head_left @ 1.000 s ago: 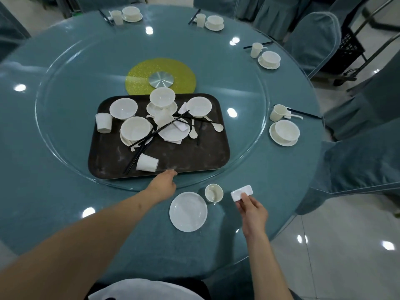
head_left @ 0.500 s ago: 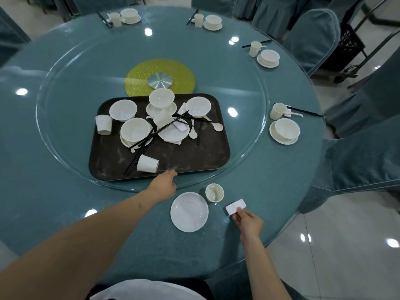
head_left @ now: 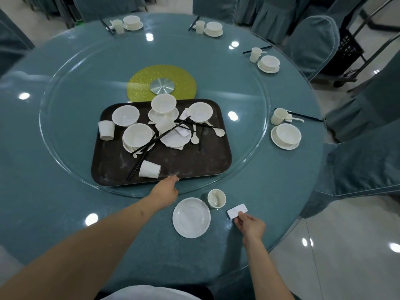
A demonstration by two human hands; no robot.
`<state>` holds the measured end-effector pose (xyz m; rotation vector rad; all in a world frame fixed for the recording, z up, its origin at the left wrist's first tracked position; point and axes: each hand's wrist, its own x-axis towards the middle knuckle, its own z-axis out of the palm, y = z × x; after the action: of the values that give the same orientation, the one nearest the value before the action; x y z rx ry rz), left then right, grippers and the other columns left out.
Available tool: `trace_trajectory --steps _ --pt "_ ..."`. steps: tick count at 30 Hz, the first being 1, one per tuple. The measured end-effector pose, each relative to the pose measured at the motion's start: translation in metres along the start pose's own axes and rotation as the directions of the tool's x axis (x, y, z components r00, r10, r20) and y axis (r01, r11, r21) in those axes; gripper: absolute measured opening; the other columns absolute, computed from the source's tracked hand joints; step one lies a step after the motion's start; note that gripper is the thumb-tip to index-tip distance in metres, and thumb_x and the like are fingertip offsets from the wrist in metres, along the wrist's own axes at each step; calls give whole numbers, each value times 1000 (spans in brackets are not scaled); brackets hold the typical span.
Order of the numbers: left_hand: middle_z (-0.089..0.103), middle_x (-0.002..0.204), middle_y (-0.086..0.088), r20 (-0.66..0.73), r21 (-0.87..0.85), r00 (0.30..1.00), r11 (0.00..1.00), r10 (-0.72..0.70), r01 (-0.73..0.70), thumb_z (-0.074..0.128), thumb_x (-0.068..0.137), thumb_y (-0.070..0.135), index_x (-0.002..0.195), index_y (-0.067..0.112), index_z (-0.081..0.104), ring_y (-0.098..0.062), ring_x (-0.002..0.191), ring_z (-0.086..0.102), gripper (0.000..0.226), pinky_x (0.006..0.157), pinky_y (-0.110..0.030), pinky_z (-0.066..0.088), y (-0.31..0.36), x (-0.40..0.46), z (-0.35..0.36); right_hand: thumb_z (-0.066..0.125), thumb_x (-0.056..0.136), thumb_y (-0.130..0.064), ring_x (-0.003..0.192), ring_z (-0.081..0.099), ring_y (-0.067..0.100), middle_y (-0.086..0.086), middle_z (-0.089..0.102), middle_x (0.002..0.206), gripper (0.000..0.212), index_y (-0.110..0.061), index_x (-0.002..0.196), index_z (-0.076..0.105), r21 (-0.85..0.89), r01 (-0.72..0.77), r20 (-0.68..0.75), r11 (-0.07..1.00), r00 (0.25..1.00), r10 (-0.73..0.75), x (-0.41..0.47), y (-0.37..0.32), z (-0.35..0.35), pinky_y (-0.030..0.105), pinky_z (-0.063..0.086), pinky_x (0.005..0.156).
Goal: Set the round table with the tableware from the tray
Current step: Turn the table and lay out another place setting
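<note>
Teal cloth covers the round table (head_left: 65, 213), ringed by covered chairs, with a glass turntable (head_left: 71, 83) over its middle. From the head view, the only one, the brown tray (head_left: 194, 165) sits on the turntable's near side, just beyond the left hand (head_left: 165, 191). That hand lies at the glass rim with fingertips against the tray's near edge; its fingers point away from the camera, so whether they curl or lie flat cannot be told. It seems placed to steady the tray or the turntable while the other hand works.

Near the table edge, the right hand (head_left: 250, 225) pinches the near end of a small white rectangular rest (head_left: 237, 210), which lies flat on the cloth or close to it. Just beyond and left of that hand stands a cup (head_left: 216, 198), and farther left lies a plate (head_left: 191, 217), apart from both. This looks like a place setting being built to match the finished ones around the far and right rim, each with bowl on plate, cup and chopsticks.

On the tray, beyond the left hand, bowls (head_left: 138, 135), plates, spoons, black chopsticks (head_left: 149, 148) and a tipped cup (head_left: 149, 169) lie jumbled, still to be laid out.
</note>
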<state>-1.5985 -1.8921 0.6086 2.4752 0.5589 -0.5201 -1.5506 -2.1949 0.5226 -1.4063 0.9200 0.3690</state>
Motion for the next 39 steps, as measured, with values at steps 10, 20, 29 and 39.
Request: trace_trajectory --steps 10,20,29,39 --pt "42 153 -8 -10 -16 1000 1000 -20 19 47 94 9 145 11 43 -24 137 43 52 110 -28 32 -1 2 1 73 89 3 66 68 29 22 69 84 22 17 105 65 -12 -15 -10 1000 1000 14 2 2 0 21 58 49" --pt "43 152 -9 -11 -2 1000 1000 -14 14 46 95 9 145 12 43 -25 135 45 51 109 -30 34 0 2 3 74 88 3 63 67 28 21 69 79 17 16 97 66 -53 -14 -20 999 1000 13 -1 0 0 23 59 49" --pt "43 151 -8 -4 -21 1000 1000 -6 6 47 94 10 145 12 43 -24 133 46 50 107 -30 36 -3 3 1 79 86 -9 68 72 29 18 73 75 19 7 80 71 -150 16 -30 989 999 -21 -3 -1 -5 33 62 69" --pt "46 148 -10 -43 -63 999 997 32 -35 48 93 8 143 8 46 -24 137 41 51 114 -28 29 -9 8 1 73 92 -18 62 61 23 14 67 73 21 1 85 67 -173 202 28 964 979 -201 -26 -36 12 34 52 60"
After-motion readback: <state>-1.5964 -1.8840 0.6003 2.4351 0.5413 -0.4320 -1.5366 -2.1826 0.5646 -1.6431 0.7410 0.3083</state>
